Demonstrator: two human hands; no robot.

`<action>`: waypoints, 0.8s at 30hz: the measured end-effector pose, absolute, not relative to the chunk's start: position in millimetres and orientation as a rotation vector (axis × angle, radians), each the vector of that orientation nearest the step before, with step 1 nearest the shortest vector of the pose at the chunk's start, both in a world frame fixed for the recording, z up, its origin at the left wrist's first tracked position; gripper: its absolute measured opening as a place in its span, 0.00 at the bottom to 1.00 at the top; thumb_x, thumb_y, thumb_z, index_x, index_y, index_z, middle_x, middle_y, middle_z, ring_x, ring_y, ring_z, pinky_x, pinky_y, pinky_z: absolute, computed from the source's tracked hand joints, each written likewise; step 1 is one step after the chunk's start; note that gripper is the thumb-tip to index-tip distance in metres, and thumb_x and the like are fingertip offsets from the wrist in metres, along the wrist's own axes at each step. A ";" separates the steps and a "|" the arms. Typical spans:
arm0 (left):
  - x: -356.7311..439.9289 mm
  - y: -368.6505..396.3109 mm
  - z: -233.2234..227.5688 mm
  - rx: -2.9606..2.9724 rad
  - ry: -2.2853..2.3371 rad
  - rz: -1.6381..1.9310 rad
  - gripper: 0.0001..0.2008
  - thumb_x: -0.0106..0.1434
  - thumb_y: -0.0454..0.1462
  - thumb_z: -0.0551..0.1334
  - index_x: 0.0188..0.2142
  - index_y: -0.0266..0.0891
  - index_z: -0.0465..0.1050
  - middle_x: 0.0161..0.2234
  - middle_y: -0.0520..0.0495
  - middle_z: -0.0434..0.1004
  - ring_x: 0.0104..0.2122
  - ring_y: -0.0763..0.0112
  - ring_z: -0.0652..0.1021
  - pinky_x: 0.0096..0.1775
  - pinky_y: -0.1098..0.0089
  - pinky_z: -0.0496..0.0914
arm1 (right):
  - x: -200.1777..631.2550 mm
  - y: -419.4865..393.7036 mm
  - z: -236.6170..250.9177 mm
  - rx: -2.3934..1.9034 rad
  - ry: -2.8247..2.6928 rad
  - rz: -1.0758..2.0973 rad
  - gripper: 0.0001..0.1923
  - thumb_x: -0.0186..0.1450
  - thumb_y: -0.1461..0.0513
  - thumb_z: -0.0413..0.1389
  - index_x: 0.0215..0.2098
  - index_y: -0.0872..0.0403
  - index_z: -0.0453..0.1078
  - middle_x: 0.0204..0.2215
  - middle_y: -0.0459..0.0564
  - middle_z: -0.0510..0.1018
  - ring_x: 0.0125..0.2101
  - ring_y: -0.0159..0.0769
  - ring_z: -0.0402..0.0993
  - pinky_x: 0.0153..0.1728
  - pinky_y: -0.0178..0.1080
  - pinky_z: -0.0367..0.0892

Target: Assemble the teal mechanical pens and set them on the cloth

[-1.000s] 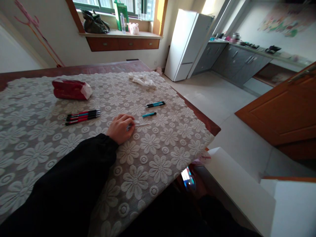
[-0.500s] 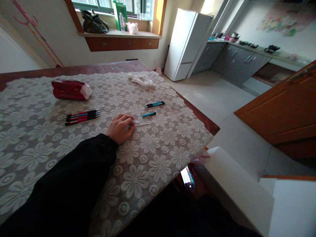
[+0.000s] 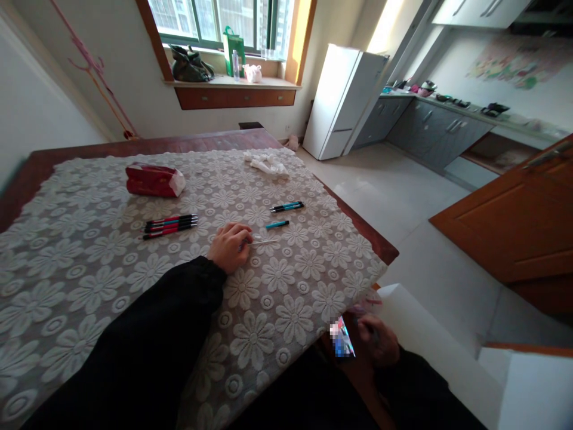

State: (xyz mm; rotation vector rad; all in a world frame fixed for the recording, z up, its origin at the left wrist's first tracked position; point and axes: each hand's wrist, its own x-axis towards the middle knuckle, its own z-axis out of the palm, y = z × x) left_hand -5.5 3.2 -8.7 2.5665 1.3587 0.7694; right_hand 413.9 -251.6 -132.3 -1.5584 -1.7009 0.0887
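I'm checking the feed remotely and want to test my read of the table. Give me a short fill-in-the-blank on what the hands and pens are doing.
1. The left hand rests on the lace tablecloth with its fingers on a thin ____ pen part.
2. The right hand, below the table edge, holds a ____.
3. The red-and-black pens lie on the same side of the left hand as the ____ tissue pack.

Missing words: white; phone; red

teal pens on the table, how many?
3: two teal pens lying side by side near the right edge, one shorter teal piece just below them. The left hand may hide more.
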 end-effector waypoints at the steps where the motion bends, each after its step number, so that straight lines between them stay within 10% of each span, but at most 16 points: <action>1: -5.6 2.9 -8.2 2.563 1.361 0.768 0.08 0.62 0.31 0.59 0.37 0.44 0.76 0.50 0.45 0.81 0.55 0.53 0.74 0.57 0.47 0.69 | 406.4 -234.8 -106.5 -1.436 -1.748 0.014 0.05 0.68 0.59 0.56 0.38 0.49 0.75 0.31 0.49 0.84 0.30 0.41 0.83 0.31 0.42 0.80; 8: -5.1 1.4 -6.7 2.551 1.354 0.759 0.08 0.59 0.32 0.62 0.37 0.44 0.76 0.51 0.45 0.80 0.56 0.52 0.74 0.57 0.47 0.70 | 325.9 -75.4 20.3 -0.947 -2.079 0.051 0.08 0.71 0.67 0.54 0.45 0.51 0.74 0.30 0.45 0.79 0.29 0.31 0.75 0.32 0.35 0.72; 24: -7.8 4.1 -7.3 2.506 1.465 0.874 0.14 0.53 0.27 0.61 0.38 0.43 0.76 0.47 0.48 0.80 0.52 0.55 0.75 0.55 0.52 0.69 | 233.4 79.0 -17.6 -0.637 -2.459 0.049 0.05 0.66 0.64 0.59 0.38 0.50 0.77 0.37 0.50 0.79 0.42 0.41 0.70 0.46 0.44 0.62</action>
